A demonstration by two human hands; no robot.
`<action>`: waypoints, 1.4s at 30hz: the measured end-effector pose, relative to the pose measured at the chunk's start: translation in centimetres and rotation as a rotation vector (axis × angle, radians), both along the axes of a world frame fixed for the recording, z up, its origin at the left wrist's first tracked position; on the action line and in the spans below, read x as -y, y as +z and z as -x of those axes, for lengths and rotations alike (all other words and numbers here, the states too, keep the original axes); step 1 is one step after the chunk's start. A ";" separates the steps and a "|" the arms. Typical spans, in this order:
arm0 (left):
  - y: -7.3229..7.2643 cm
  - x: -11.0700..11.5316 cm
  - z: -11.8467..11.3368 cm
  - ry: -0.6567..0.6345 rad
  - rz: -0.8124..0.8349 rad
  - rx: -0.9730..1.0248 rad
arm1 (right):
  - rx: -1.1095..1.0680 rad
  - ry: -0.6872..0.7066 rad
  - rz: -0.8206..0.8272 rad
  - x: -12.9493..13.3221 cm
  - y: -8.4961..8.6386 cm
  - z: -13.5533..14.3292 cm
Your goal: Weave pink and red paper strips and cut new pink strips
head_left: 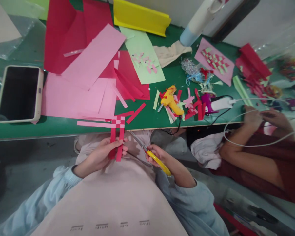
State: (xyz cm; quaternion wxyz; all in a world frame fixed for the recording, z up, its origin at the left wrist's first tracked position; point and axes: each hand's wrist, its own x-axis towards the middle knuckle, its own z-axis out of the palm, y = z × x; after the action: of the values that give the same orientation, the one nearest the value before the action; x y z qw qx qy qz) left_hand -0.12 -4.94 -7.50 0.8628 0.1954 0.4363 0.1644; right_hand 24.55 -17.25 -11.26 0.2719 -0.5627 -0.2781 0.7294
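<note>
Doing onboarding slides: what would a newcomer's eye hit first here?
Probably the yellow-handled scissors in the right hand, just off the table edge at centre. Beside them, the left hand holds a red-and-pink woven paper piece by its red strips, its checked part at the front edge of the green table. Next, the yellow glue gun among paper scraps, right of centre.

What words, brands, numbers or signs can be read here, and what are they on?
No text can be read.
Small dark marks across the pale pinkish cloth over the person's front: too small and blurred to read.
Black-screened rectangular phone in a pale case: no visible lettering.
Yellow plastic glue gun and yellow-handled metal scissors: no lettering that can be made out.
</note>
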 end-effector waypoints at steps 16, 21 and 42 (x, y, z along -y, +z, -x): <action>-0.3 -1.3 4.6 -0.068 -0.009 -0.168 | 0.126 0.296 0.083 -5.5 5.5 0.0; 0.3 -1.4 4.7 -0.055 -0.038 -0.178 | 0.128 0.424 0.043 -6.9 5.5 -0.2; 0.4 -2.5 6.3 -0.194 -0.076 -0.195 | 0.332 0.686 -0.086 -10.5 5.8 0.2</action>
State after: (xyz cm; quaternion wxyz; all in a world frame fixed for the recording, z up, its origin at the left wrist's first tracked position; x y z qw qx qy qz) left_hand -6.39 -2.40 -7.05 0.8202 0.2843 0.4904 0.0770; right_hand 24.35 -6.71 -5.42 -0.0134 -0.5356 -0.5209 0.6645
